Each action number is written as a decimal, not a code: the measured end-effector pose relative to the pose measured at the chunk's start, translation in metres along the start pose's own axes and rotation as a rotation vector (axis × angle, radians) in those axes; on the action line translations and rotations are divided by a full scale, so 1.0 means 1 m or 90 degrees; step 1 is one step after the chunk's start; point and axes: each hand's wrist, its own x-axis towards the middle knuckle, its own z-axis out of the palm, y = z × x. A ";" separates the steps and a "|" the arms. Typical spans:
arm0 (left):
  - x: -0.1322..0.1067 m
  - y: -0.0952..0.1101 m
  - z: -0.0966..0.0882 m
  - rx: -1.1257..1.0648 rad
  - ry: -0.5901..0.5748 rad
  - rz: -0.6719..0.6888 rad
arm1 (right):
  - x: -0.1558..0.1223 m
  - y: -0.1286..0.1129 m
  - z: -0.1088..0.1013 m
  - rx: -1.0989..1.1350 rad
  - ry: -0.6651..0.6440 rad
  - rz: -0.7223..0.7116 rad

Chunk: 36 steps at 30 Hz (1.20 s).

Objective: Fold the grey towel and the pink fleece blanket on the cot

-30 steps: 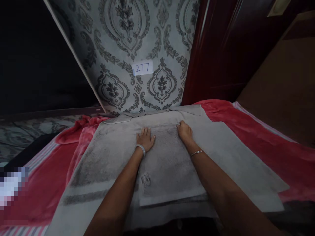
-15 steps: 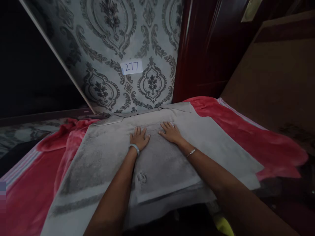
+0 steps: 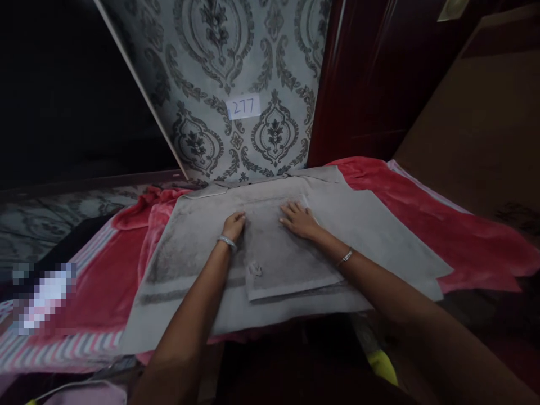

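In the head view, a folded grey towel [image 3: 287, 253] lies on a larger grey towel [image 3: 189, 270], which is spread flat over a plush red blanket [image 3: 422, 219]; the left hand [image 3: 233, 225] sits at the folded towel's far left corner, fingers curled, though I cannot tell whether it grips the edge; the right hand [image 3: 300, 220] lies flat on the far edge, fingers loosely apart. The folded towel looks soft, limp and light, thick-piled terry with a small stitched mark [image 3: 254, 269]; it would likely sag from a single point, so its corners or folded edge seem the best hold; behind are damask wallpaper [image 3: 219, 56], a paper label [image 3: 243, 107] and a glossy dark red door [image 3: 371, 84].
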 end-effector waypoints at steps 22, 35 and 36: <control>-0.096 -0.013 0.003 -0.361 -0.144 -0.092 | 0.019 -0.006 -0.007 -0.004 0.057 -0.044; -0.136 -0.025 -0.004 -0.475 -0.161 -0.092 | 0.110 0.008 -0.025 -0.037 -0.077 -0.015; -0.138 -0.024 -0.005 -0.476 -0.170 -0.097 | 0.114 0.010 -0.026 -0.038 -0.091 -0.017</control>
